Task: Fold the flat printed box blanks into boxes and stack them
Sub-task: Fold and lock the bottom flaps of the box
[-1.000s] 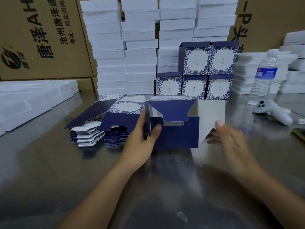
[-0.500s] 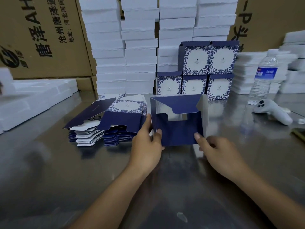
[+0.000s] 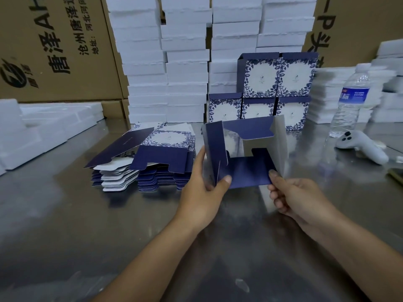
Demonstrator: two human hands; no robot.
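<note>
— Shiny steel table [image 3: 65, 225] right across the frame, white foam blocks [image 3: 185, 62] stacked high along the back, and brown cartons [image 3: 54, 51] behind them at upper left. Where's the box being worked on?

— Centre of the frame, upright between the hands. It's the half-folded box [image 3: 246, 168], navy outside and silvery inside, open toward us with its flaps loose.

— Who's got hold of it?

— Both hands. The left hand [image 3: 202, 197] grips the box's left wall, thumb in front, fingers behind. The right hand [image 3: 298, 199] has its thumb tip on the lower right corner of the navy flap, with the other fingers curled below it.

— And the rest?

— The flat blanks [image 3: 152, 162] lie in a fanned pile left of centre, near the left hand. 5 finished boxes [image 3: 274, 83] stand behind, 3 below and 2 on top, against the foam. At the right edge there's a water bottle [image 3: 351, 101] and a white controller [image 3: 362, 147].
</note>
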